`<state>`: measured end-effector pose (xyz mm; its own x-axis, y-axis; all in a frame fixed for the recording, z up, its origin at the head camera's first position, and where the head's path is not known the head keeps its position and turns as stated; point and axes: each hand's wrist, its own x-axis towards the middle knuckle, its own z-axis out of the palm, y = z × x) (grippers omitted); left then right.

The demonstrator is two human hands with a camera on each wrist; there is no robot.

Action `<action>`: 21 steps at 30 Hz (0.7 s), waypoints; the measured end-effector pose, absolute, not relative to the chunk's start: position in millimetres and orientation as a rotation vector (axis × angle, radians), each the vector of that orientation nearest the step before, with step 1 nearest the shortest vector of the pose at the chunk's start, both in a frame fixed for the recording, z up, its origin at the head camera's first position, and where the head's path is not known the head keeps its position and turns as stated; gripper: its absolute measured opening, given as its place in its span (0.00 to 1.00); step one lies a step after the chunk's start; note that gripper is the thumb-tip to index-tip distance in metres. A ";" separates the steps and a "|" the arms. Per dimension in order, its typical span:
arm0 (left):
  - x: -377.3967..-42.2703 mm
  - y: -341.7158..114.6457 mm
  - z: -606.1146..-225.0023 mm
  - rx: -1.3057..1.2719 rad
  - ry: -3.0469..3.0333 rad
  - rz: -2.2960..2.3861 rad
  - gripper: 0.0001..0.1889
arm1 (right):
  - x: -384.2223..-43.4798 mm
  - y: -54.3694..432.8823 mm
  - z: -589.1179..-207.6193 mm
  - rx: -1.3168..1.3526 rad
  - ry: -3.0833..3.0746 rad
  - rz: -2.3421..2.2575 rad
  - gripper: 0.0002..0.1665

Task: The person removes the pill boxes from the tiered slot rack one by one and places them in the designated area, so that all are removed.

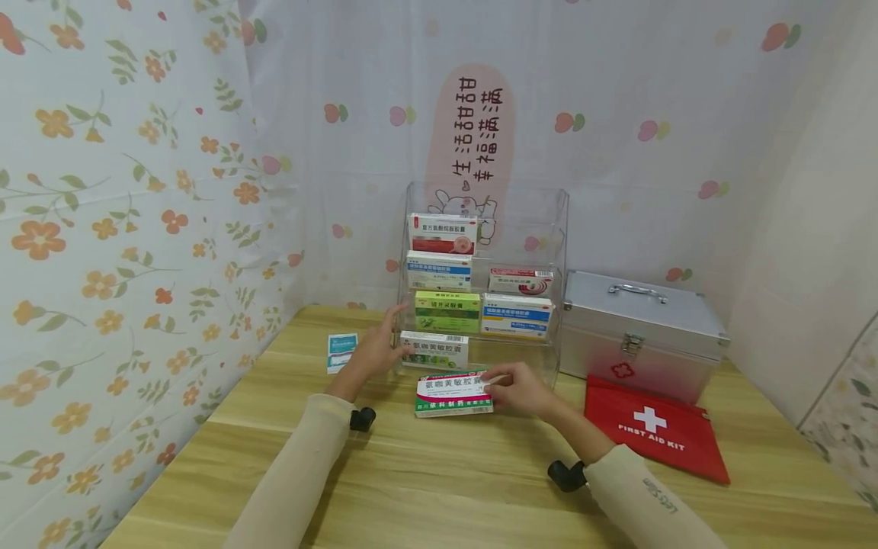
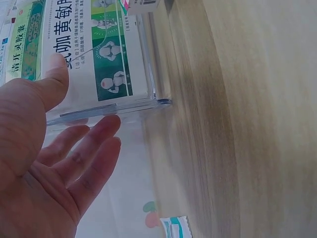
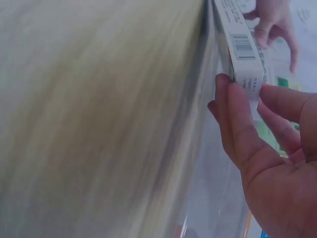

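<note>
My right hand [image 1: 519, 389] pinches the right end of a green, white and red medicine box [image 1: 453, 404], thumb on one side and fingers on the other. The box is tilted in front of the lowest tier of a clear acrylic display rack [image 1: 511, 354]. In the right wrist view, the barcode side of the medicine box [image 3: 242, 47] shows beyond my fingertips. My left hand [image 1: 373, 354] holds the rack's left side, with the thumb over the front and the fingers outside the side panel. Beside that thumb, a white-and-green medicine box [image 2: 81, 64] stands in the lowest tier.
Higher tiers hold several boxes, including a green one [image 1: 447, 313] and a blue-and-white one [image 1: 517, 316]. A small blue-and-white packet [image 1: 341, 352] lies left of the rack. To the right are a silver metal case [image 1: 634, 324] and a red first aid pouch [image 1: 652, 438].
</note>
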<state>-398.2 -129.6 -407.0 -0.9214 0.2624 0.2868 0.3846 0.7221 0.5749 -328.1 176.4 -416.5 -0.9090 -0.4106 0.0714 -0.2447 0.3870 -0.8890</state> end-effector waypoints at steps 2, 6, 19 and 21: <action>-398.0 -128.8 -406.7 -0.515 -2.741 -0.971 0.47 | -327.5 174.7 -417.7 -0.604 2.471 -1.550 0.15; -397.1 -128.3 -406.8 -0.509 -2.738 -0.970 0.47 | -326.4 170.9 -419.8 -0.618 2.454 -1.529 0.16; -397.7 -131.1 -407.8 -0.541 -2.734 -0.978 0.47 | -328.0 157.8 -420.8 -0.453 2.469 -1.470 0.24; -397.3 -132.2 -407.9 -0.554 -2.734 -0.987 0.47 | -329.3 155.0 -422.6 -0.438 2.470 -1.474 0.23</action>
<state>-397.3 -132.2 -407.9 -0.9138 0.2825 0.2917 0.4037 0.7100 0.5770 -329.3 155.0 -422.6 -0.9285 -0.3686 -0.0450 -0.1355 0.4490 -0.8832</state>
